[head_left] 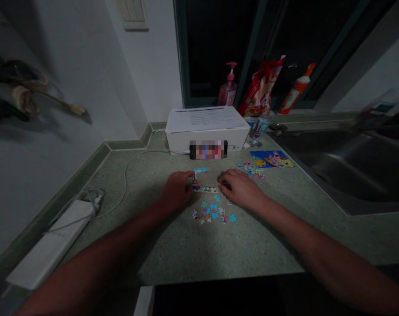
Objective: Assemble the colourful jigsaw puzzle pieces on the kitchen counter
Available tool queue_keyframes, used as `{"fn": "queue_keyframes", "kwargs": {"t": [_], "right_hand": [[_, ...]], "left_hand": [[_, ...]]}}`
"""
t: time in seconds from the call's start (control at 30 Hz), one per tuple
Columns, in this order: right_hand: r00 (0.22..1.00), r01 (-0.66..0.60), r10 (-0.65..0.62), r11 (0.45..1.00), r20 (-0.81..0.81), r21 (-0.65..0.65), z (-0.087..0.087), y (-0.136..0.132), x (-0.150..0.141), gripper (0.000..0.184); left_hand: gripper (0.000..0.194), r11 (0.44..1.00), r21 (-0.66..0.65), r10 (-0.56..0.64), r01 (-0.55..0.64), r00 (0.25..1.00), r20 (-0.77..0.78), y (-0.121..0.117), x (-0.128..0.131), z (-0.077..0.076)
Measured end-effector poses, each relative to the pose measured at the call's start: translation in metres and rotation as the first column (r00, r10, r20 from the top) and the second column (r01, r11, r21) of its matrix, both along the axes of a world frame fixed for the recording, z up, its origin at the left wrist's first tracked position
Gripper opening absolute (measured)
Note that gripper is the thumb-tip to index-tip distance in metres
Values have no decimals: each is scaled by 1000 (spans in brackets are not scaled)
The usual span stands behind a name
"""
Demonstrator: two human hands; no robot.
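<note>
A partly joined jigsaw puzzle (206,189) lies on the counter between my hands, showing a bottom row, a left side and a short blue top strip. At its left edge my left hand (177,189) is closed, thumb and fingers against the red side pieces. My right hand (240,186) has its fingers curled at the right end of the bottom row, fingertips touching it. Loose jigsaw pieces (214,215), many light blue, are scattered just below. A second heap of pieces (252,170) sits beyond my right hand, beside a colourful picture card (272,159).
Behind the puzzle stands a white box (207,125), with a cabled phone (208,150) leaning on it, its screen blurred. A power strip (54,245) lies left. Cans (261,127) stand near the sink (350,162) at right. A pump bottle (228,90) is by the window.
</note>
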State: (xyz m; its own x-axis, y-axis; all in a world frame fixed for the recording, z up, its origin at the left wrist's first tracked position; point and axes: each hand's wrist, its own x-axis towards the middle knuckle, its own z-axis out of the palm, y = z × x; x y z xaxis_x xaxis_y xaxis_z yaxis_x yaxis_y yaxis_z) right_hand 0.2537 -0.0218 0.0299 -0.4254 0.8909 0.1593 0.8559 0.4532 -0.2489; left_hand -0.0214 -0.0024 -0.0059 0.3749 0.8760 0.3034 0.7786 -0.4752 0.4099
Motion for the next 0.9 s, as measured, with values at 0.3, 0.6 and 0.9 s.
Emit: {"fn": "queue_keyframes", "kwargs": {"t": [0.3, 0.6, 0.9], "right_hand": [[1000, 4, -4, 1000, 8, -3, 0, 1, 0, 10], [1000, -1, 1, 1000, 12, -8, 0, 0, 0, 12], [1000, 11, -11, 1000, 5, -12, 1, 0, -1, 11]], "left_hand": [[44, 1000, -16, 7, -7, 1000, -1, -2, 2, 4], [44, 1000, -7, 5, -5, 1000, -6, 0, 1, 1], [44, 1000, -8, 9, -9, 1000, -14, -1, 1, 2]]}}
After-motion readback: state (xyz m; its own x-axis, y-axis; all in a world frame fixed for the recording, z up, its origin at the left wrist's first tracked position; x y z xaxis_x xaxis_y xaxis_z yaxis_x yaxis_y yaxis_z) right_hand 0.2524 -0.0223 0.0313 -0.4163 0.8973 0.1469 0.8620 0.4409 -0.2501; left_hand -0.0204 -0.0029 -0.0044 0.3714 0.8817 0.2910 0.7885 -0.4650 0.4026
